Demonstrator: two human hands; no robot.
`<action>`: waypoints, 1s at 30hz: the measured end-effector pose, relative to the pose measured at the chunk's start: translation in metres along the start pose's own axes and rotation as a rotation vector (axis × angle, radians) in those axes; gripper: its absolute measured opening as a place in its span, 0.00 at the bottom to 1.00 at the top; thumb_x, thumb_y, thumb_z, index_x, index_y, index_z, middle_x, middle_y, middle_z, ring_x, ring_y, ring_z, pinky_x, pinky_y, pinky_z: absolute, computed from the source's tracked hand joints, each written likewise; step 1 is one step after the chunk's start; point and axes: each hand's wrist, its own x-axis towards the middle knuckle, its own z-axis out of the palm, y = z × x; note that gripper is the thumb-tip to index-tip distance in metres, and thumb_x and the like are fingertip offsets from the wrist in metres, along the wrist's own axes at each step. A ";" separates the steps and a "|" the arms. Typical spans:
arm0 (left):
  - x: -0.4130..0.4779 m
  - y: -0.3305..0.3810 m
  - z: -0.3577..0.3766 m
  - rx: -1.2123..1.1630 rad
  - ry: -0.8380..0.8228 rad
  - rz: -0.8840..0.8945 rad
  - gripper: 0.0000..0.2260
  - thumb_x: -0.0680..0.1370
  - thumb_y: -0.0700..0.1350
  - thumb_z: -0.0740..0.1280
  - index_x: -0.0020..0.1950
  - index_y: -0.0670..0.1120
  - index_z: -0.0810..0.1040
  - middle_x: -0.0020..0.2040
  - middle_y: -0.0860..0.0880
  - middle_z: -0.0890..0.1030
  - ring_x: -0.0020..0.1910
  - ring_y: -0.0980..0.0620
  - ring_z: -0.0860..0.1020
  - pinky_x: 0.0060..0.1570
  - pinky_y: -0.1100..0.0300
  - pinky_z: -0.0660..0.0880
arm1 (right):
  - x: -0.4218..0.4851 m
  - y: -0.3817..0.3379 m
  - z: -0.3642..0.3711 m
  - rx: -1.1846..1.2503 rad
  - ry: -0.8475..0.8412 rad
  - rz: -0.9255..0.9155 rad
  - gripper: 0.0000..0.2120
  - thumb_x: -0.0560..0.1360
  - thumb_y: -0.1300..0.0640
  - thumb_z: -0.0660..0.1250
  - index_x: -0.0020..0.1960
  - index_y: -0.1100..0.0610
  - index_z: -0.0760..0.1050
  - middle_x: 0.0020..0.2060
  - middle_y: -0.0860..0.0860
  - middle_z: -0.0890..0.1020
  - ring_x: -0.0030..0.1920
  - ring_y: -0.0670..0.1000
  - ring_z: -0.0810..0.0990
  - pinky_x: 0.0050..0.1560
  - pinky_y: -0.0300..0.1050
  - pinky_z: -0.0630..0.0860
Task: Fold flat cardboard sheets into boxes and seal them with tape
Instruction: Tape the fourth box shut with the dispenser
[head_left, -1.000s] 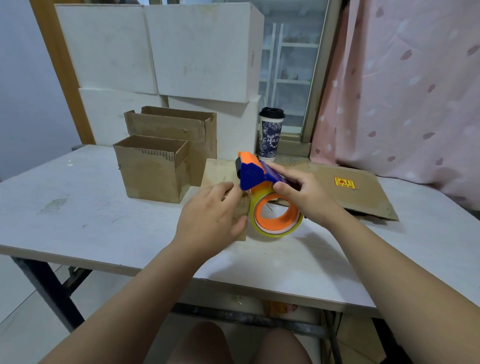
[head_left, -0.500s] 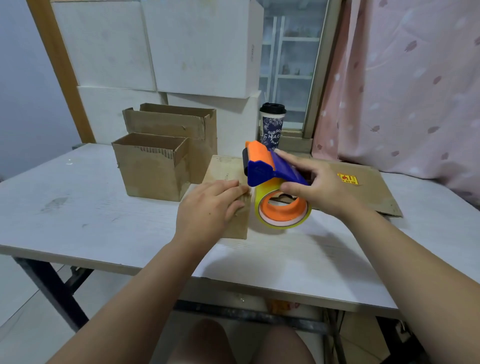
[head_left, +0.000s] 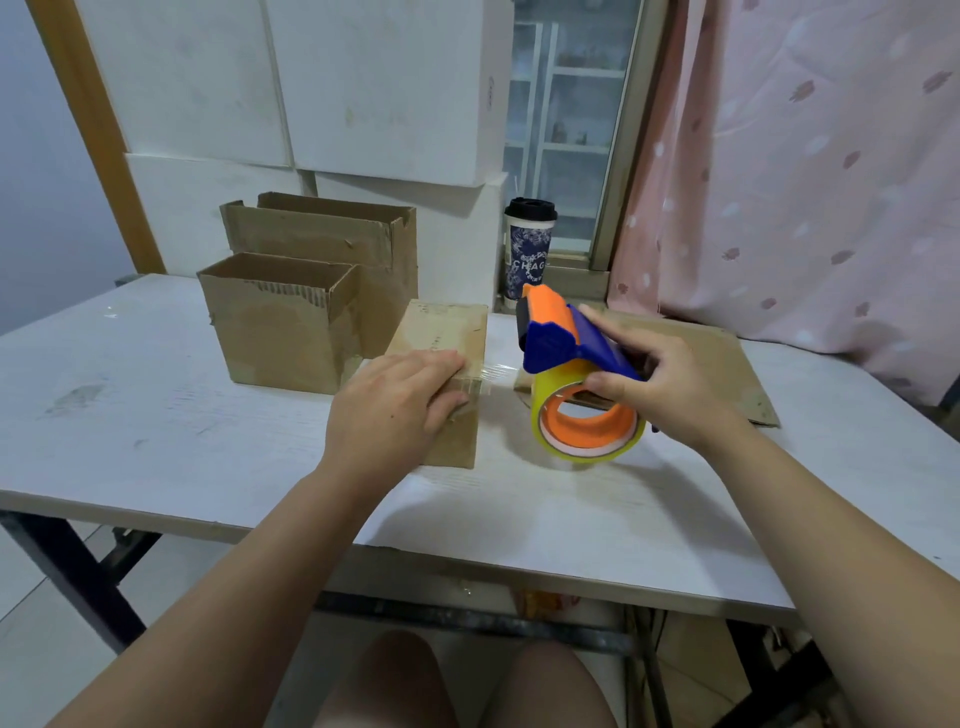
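Note:
A small closed cardboard box (head_left: 447, 332) lies on the white table (head_left: 156, 415). My left hand (head_left: 395, 405) lies flat on its near top, fingers pressing the end of a clear tape strip (head_left: 496, 371). That strip runs right to a blue and orange tape dispenser (head_left: 566, 358) with a yellowish roll, lifted just right of the box. My right hand (head_left: 660, 384) grips the dispenser's blue handle.
Two open cardboard boxes (head_left: 280, 322) (head_left: 337, 234) stand at the back left. A flat cardboard sheet (head_left: 727, 358) lies at the right behind the dispenser. A lidded paper cup (head_left: 530, 249) stands by the window, white boxes stacked behind, a pink curtain at right.
My right hand has pulled the dispenser to the right, away from the box, drawing out tape. My left hand has flattened onto the box top.

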 end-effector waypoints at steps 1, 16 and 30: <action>0.001 0.000 -0.001 0.016 -0.005 0.000 0.17 0.75 0.53 0.59 0.54 0.47 0.82 0.50 0.51 0.84 0.48 0.49 0.82 0.43 0.60 0.75 | -0.002 -0.003 -0.003 -0.035 0.004 -0.023 0.33 0.68 0.59 0.77 0.68 0.46 0.68 0.49 0.34 0.76 0.46 0.26 0.74 0.45 0.20 0.66; 0.007 -0.004 -0.004 -0.028 -0.045 -0.057 0.14 0.72 0.52 0.66 0.54 0.48 0.83 0.49 0.50 0.84 0.46 0.46 0.82 0.38 0.58 0.75 | -0.003 0.009 -0.004 -0.468 -0.136 -0.025 0.34 0.64 0.34 0.71 0.67 0.31 0.62 0.54 0.39 0.79 0.50 0.36 0.69 0.51 0.24 0.63; 0.010 0.014 0.004 0.103 -0.023 -0.019 0.18 0.62 0.49 0.78 0.49 0.45 0.81 0.42 0.47 0.80 0.36 0.45 0.78 0.37 0.56 0.72 | 0.003 -0.007 0.004 -0.426 -0.259 0.022 0.27 0.72 0.40 0.68 0.69 0.40 0.68 0.56 0.37 0.76 0.48 0.38 0.72 0.43 0.24 0.64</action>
